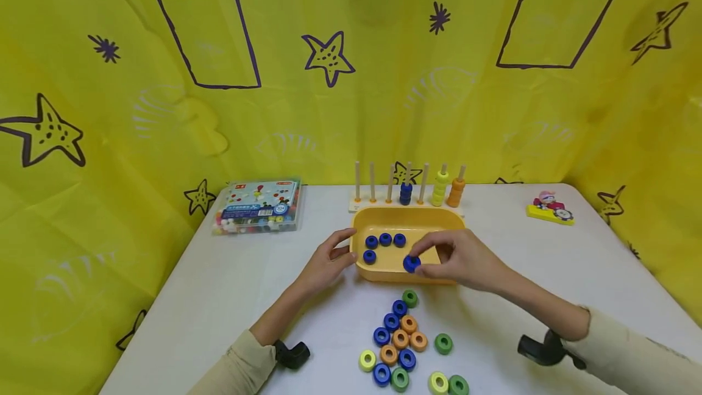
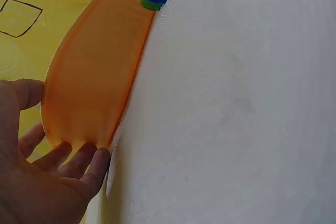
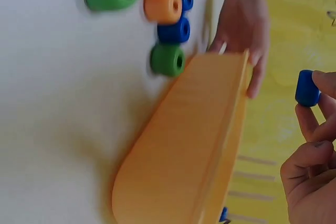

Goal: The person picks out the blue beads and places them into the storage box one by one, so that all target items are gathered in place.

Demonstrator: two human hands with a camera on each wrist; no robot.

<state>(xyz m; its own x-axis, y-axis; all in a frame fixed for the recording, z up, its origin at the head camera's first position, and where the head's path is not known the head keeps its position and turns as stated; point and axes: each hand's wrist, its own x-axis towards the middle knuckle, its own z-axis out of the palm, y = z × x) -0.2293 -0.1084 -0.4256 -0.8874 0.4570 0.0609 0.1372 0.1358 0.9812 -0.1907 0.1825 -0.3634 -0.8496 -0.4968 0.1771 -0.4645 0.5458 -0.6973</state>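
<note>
A yellow-orange tray (image 1: 406, 276) stands on the table with several loose blue beads (image 1: 386, 239) in its left half. My left hand (image 1: 327, 263) grips the tray's left end; in the left wrist view its fingertips (image 2: 88, 148) rest against the outer wall. Above the tray's front part, my right hand (image 1: 460, 259) pinches a blue bead (image 1: 411, 263) between thumb and fingers. The right wrist view shows this bead (image 3: 307, 88) held higher than the tray rim.
Behind the tray stands a peg rack (image 1: 358, 205) with blue, yellow and orange beads stacked on some pegs. Several loose beads (image 1: 400, 339) in blue, orange, green and yellow lie before the tray. A clear box (image 1: 258, 207) sits back left, a small toy (image 1: 550, 208) back right.
</note>
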